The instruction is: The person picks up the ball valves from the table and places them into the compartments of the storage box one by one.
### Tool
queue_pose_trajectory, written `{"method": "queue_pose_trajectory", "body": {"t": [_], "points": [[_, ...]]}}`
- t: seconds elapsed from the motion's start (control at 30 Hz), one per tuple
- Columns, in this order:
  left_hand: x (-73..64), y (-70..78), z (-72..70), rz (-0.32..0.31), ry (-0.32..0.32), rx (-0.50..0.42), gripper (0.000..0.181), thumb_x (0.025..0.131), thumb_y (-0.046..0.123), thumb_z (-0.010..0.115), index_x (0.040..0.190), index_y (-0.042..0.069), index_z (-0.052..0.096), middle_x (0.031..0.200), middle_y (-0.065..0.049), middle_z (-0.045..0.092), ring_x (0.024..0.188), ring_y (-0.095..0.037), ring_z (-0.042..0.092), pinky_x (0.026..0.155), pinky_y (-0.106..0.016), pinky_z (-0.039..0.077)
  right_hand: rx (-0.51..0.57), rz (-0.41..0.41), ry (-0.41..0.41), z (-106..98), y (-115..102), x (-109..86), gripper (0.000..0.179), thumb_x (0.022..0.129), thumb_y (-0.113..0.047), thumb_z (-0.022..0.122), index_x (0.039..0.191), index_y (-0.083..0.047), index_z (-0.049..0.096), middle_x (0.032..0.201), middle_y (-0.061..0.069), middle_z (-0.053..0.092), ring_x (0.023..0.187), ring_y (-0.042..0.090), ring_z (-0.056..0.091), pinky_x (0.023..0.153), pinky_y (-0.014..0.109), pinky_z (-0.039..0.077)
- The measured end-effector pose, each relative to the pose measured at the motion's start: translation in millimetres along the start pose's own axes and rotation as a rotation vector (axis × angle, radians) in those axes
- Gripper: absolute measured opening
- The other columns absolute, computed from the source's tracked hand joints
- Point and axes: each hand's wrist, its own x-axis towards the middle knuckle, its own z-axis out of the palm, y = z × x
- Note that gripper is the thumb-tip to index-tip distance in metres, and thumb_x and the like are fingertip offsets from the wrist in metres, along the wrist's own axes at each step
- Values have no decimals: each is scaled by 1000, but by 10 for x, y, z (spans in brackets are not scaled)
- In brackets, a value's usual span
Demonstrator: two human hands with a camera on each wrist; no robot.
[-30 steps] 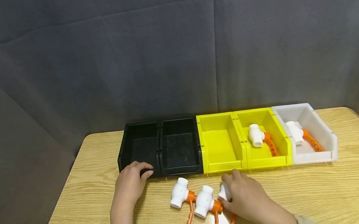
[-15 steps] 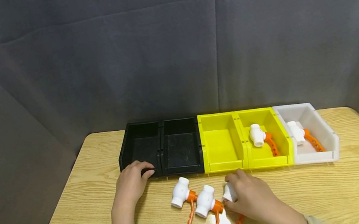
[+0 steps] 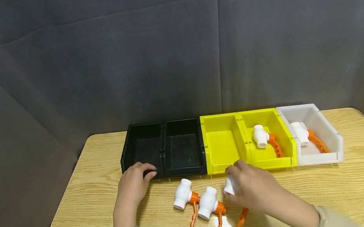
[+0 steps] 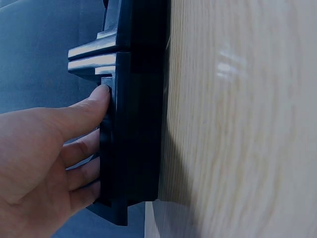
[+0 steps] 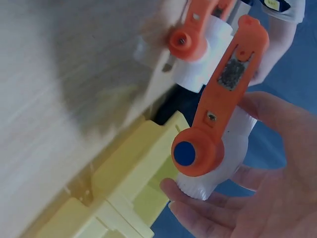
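My right hand [image 3: 254, 187] holds a white ball valve [image 3: 229, 186] just in front of the yellow bins, thumb on one side and fingers on the other. In the right wrist view this valve's orange lever [image 5: 225, 94] faces the camera, with a blue dot on its hub. Two more ball valves lie on the table, a left one [image 3: 182, 194] and a right one [image 3: 208, 203], levers toward the person. My left hand [image 3: 135, 184] grips the front rim of the leftmost black bin [image 4: 131, 139], its thumb on the lip and its other fingers behind.
Bins form a row: a second black bin [image 3: 183, 147], a left yellow bin [image 3: 228, 167], a right yellow bin [image 3: 273, 163] and a white bin [image 3: 319, 158]. One valve [image 3: 260, 136] lies in the right yellow bin, another valve [image 3: 300, 133] in the white. A grey curtain [image 3: 158, 53] hangs behind.
My right hand has taken its valve off the table, drawing it up and slightly right, away from the other two. The left hand stays on the black bin.
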Motion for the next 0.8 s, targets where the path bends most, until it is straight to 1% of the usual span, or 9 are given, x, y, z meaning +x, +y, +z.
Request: {"method": "queue_pose_trajectory", "body": {"t": [0.17, 0.33, 0.53, 0.67, 0.8], "points": [[0, -2, 8, -3, 2, 1, 16, 93, 20, 71, 107, 13, 75, 107, -9, 67, 104, -35, 63, 89, -52, 51, -1, -32, 32, -86, 3, 47, 51, 72, -33, 88, 108, -4, 67, 96, 9, 62, 73, 18, 59, 57, 32, 53], [1, -3, 12, 3, 11, -1, 16, 93, 20, 71, 107, 13, 75, 106, -8, 68, 103, -34, 64, 89, -51, 51, 13, -42, 50, -127, 28, 86, 51, 71, -31, 88, 108, -4, 67, 97, 9, 63, 74, 17, 60, 58, 31, 54], [-4, 0, 4, 1, 7, 6, 16, 93, 19, 71, 107, 13, 75, 106, -9, 68, 103, -34, 64, 89, -52, 51, -5, -51, 67, -185, 74, 164, 50, 71, -30, 88, 109, -5, 67, 99, 10, 63, 74, 19, 61, 56, 30, 54], [-2, 7, 3, -5, 0, 6, 17, 94, 19, 70, 108, 13, 75, 108, -9, 67, 105, -35, 63, 90, -53, 50, -12, -63, 58, -223, 128, 223, 50, 72, -31, 87, 110, -5, 67, 101, 11, 64, 75, 20, 62, 58, 31, 55], [-2, 15, 2, -11, -2, 7, 17, 94, 20, 70, 108, 13, 75, 108, -10, 67, 106, -36, 63, 91, -53, 50, -14, -75, 28, -264, 184, 281, 50, 73, -31, 86, 111, -4, 67, 102, 12, 64, 75, 20, 62, 58, 32, 55]]}}
